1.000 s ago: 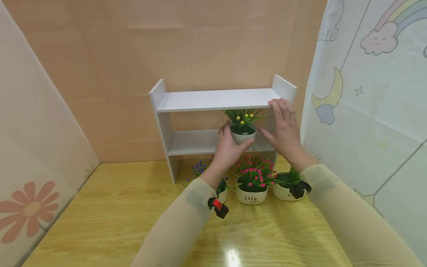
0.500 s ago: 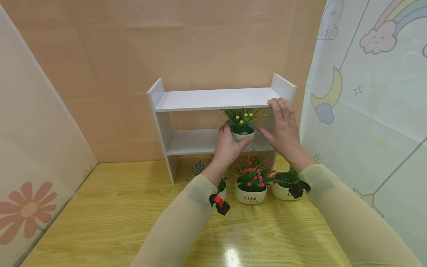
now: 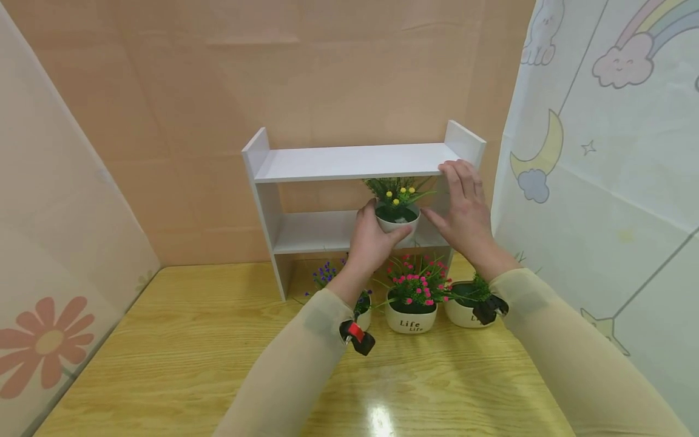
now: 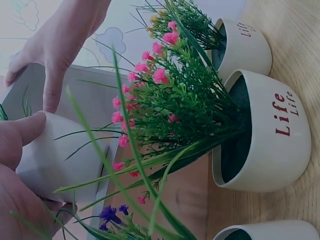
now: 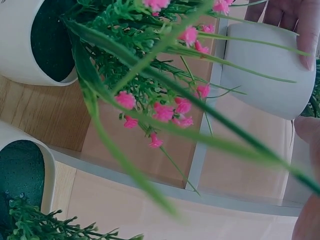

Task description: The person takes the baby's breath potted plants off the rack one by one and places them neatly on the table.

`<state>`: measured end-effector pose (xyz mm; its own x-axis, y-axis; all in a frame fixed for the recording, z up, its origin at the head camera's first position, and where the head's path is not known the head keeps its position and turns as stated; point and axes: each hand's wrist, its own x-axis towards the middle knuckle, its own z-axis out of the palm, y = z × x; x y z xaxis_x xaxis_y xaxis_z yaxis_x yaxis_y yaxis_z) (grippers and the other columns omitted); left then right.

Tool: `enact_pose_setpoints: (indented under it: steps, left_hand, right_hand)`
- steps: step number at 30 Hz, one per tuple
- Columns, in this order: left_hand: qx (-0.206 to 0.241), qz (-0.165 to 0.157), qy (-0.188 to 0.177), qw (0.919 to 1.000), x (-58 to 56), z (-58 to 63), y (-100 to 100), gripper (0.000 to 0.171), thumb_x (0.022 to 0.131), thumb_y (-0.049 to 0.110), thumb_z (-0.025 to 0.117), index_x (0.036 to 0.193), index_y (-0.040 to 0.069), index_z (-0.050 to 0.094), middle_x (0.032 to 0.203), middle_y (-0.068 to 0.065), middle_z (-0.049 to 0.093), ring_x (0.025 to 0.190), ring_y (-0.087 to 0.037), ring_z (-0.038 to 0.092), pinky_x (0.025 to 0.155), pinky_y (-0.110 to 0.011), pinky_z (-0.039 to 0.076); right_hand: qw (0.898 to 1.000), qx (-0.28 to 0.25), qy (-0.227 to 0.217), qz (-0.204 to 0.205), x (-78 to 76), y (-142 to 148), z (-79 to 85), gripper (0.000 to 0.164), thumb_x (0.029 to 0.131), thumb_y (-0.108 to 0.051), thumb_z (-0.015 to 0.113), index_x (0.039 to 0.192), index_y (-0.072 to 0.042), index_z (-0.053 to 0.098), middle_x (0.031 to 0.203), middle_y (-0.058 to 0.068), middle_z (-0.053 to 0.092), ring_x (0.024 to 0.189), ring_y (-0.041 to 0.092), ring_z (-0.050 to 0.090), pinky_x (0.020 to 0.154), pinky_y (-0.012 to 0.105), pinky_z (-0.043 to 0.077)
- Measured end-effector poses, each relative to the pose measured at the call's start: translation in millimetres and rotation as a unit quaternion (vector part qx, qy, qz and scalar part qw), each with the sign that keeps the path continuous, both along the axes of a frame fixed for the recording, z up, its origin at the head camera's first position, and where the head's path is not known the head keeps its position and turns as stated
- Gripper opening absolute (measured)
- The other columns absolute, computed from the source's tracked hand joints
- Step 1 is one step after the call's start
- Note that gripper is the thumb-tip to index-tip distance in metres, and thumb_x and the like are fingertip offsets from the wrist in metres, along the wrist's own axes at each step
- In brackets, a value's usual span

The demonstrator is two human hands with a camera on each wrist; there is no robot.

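Note:
My left hand (image 3: 374, 240) holds a white pot (image 3: 401, 229) with green leaves and small yellow flowers, thumb on its front and fingers round its left side. The pot is at the middle level of a white two-board shelf (image 3: 317, 233), under the top board. The left wrist view shows the pot's white wall (image 4: 65, 155) between thumb and fingers. My right hand (image 3: 466, 209) rests its fingertips on the top board's front edge near the right end. Its thumb extends toward the pot's rim; in the right wrist view the thumb tip (image 5: 306, 127) is at the rim.
On the wooden table (image 3: 207, 352) before the shelf stand a pink-flowered pot (image 3: 411, 321) marked "Life", a purple-flowered pot (image 3: 363, 320) partly behind my left forearm, and another white pot (image 3: 464, 315) by my right wrist. A patterned wall sheet (image 3: 601, 212) rises at the right.
Both hands stay almost in place. The held pot dips and tilts very slightly, and the view shifts a little. The pots on the table have not moved.

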<state>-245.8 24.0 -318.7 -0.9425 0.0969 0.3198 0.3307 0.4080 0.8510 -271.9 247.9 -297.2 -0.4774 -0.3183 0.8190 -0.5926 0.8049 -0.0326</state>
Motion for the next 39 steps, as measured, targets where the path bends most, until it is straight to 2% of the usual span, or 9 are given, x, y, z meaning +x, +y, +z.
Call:
enact_pose_setpoints:
  steps: [5,10,19,24,30,39]
  left_hand:
    - [0.001,0.004,-0.001,1.0000,6.8,-0.5,-5.2,0.099,0.095,0.037,0.091,0.170,0.005,0.035,0.164,-0.018,0.048,0.146,-0.033,0.053,0.119,-0.050,0.048]
    - [0.012,-0.008,-0.002,0.9999,17.1,-0.3,-12.6,0.099,0.094,0.036,0.091,0.171,0.007,0.035,0.160,-0.015,0.051,0.139,-0.031,0.056,0.114,-0.050,0.053]
    - [0.019,-0.023,-0.039,0.9988,39.7,-2.0,-29.5,0.109,0.094,0.041,0.091,0.176,0.011,0.026,0.173,-0.014,0.038,0.148,-0.035,0.050,0.116,-0.054,0.051]
    - [0.018,-0.028,-0.041,0.9986,52.1,-3.9,-38.4,0.108,0.094,0.040,0.091,0.176,0.011,0.026,0.170,-0.016,0.040,0.145,-0.037,0.052,0.114,-0.056,0.053]
    - [0.022,-0.028,-0.046,0.9983,69.3,-3.0,-48.4,0.108,0.093,0.042,0.092,0.176,0.017,0.028,0.171,-0.012,0.040,0.144,-0.037,0.054,0.110,-0.056,0.056]
    - [0.041,-0.010,-0.038,0.9984,87.8,-5.5,-67.6,0.107,0.091,0.040,0.094,0.175,0.019,0.031,0.168,-0.010,0.044,0.144,-0.036,0.055,0.111,-0.052,0.056]
  right_hand:
    - [1.000,-0.001,-0.006,-0.004,0.0,-1.3,-0.4,0.100,0.083,-0.013,0.099,0.160,0.003,0.036,0.163,0.024,0.036,0.158,0.045,0.026,0.136,0.048,0.017]
    - [1.000,-0.006,-0.008,-0.006,0.4,-1.8,-0.1,0.099,0.084,-0.013,0.098,0.160,0.002,0.036,0.163,0.023,0.036,0.158,0.044,0.026,0.136,0.047,0.018]
    - [1.000,-0.004,-0.008,-0.005,-0.7,0.3,0.5,0.100,0.080,-0.005,0.099,0.159,0.001,0.037,0.162,0.022,0.038,0.159,0.043,0.026,0.135,0.047,0.018]
    - [1.000,0.000,-0.012,-0.007,1.4,2.0,2.1,0.099,0.082,-0.006,0.097,0.160,0.001,0.035,0.162,0.023,0.037,0.159,0.044,0.025,0.136,0.047,0.017]
    - [1.000,-0.010,-0.013,-0.002,2.5,2.8,1.7,0.096,0.085,-0.008,0.095,0.160,0.000,0.036,0.163,0.022,0.036,0.159,0.043,0.024,0.136,0.048,0.017]
    - [1.000,-0.013,-0.014,-0.004,1.6,3.0,2.3,0.096,0.086,-0.012,0.097,0.159,0.002,0.036,0.163,0.023,0.036,0.159,0.044,0.025,0.136,0.048,0.018]
